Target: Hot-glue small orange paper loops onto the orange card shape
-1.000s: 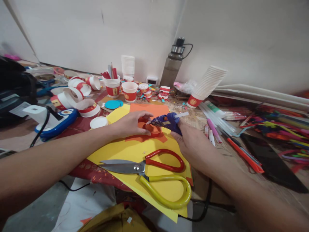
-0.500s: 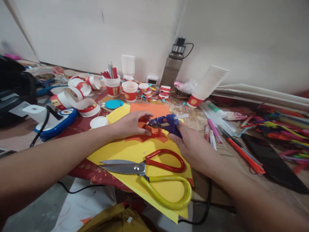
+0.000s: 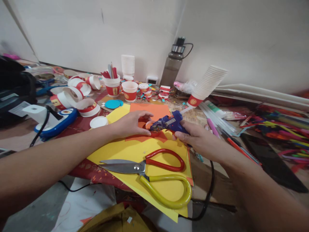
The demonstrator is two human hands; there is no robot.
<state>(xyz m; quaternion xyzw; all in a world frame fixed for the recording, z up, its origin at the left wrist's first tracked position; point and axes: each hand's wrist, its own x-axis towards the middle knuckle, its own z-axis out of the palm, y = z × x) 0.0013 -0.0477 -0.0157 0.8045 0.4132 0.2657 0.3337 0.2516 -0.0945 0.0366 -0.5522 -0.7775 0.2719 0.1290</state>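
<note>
In my right hand (image 3: 200, 138) is a blue hot glue gun (image 3: 170, 122), a clear glue stick standing out of its back end. Its nozzle points left, close to my left fingertips. My left hand (image 3: 132, 124) curls its thumb and fingers around a small orange ring-shaped paper piece (image 3: 149, 123), partly hidden by the hand and the gun. Under both lies orange paper (image 3: 154, 109) with a jagged front edge, on top of yellow paper sheets (image 3: 116, 148). Large scissors (image 3: 136, 168) with one red and one yellow handle rest on the yellow paper, nearer to me.
Behind stand paper cups (image 3: 129, 90), a leaning cup stack (image 3: 207, 85) and a grey bottle (image 3: 172, 64). Cut cup rings (image 3: 87, 108) and a blue-and-white device (image 3: 58, 120) are left. A black phone-like slab (image 3: 272, 161) and pipe cleaners (image 3: 285, 129) lie right. The gun's black cord (image 3: 211, 183) hangs over the edge.
My right hand has shifted right and turned the glue gun, so its nozzle sits lower, nearer the front of the ring. My left hand has hardly moved.
</note>
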